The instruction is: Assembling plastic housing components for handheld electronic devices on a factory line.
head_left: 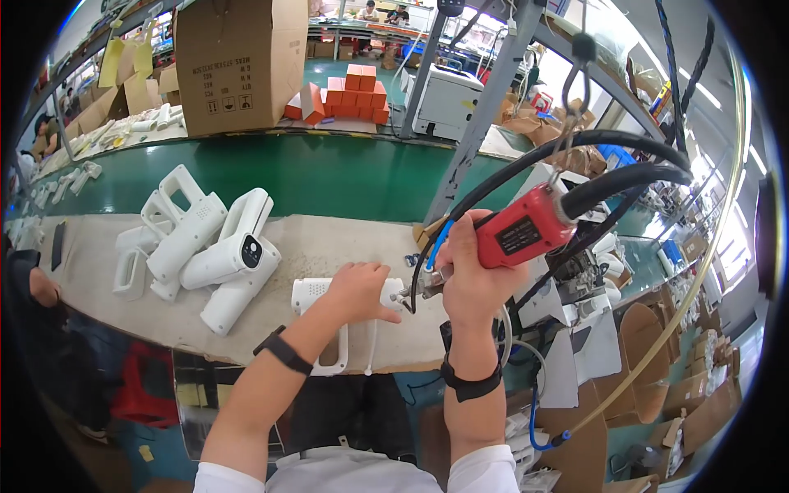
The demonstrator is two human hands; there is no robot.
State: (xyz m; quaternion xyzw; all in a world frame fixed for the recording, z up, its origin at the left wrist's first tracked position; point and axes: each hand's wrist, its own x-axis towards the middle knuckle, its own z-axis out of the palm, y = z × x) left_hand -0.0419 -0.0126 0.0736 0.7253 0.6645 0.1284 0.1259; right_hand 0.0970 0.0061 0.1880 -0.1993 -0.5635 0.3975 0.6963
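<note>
My right hand (483, 287) is wrapped around a red electric screwdriver (538, 220), with a black cable at its back end. Its metal nose points left and down, at the right end of a white plastic housing (311, 289) with a loop handle. Over the top of that housing, my left hand (359, 292) grips it against the table, fingers curled and thumb toward the screwdriver's nose. The hand hides the housing's middle, and whether the bit touches a screw I cannot make out. A thin white cord (371, 349) hangs below it.
To the left, several similar white housings (187, 234) lie piled on the beige work surface (90, 283). Beyond runs a green conveyor belt (329, 177), with a large carton (238, 66) and orange boxes (357, 94) behind. A grey post (468, 131) rises ahead, and another person's arm (43, 287) is at far left.
</note>
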